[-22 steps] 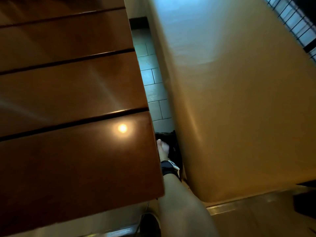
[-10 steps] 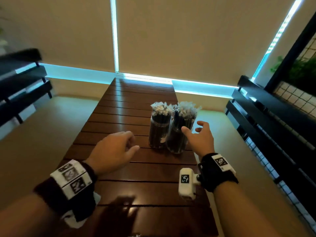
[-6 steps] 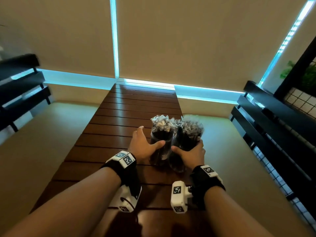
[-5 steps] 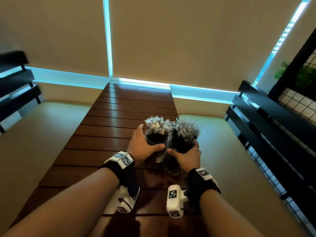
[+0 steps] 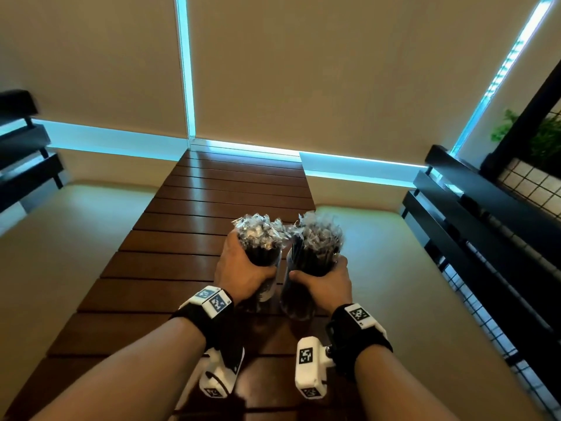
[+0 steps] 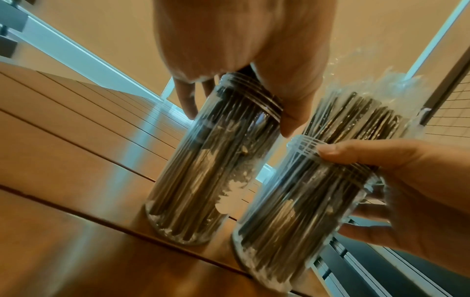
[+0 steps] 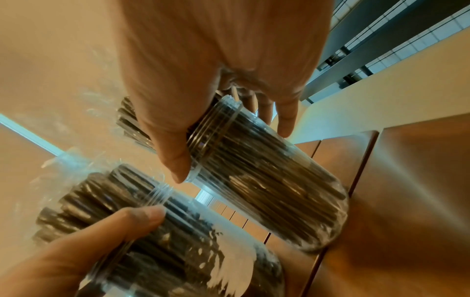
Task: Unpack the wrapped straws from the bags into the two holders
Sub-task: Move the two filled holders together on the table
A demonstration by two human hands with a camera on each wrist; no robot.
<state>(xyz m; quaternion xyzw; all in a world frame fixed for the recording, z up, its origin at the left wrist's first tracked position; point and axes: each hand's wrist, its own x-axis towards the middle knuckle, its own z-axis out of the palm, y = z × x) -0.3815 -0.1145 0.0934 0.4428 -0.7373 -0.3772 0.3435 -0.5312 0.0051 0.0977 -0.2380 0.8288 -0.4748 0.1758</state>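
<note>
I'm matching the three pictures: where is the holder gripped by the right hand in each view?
Head: right holder, right of centre, under the right hand.
Left wrist: lower right, thumb on its threaded neck.
Right wrist: centre right, tilted.
Shared landmark: the left holder beside it on the slatted table.

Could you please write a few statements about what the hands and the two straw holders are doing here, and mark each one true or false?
1. The left hand grips the left clear plastic cylindrical holder near its threaded rim. True.
2. The right hand lies flat on the dark slatted wooden table. False: it grips the right clear plastic holder.
3. Both holders are empty. False: each is packed with dark wrapped straws.
4. The holders stand side by side. True.
5. A lid covers the left holder. False: straw wrappers stick out of its open top.
</note>
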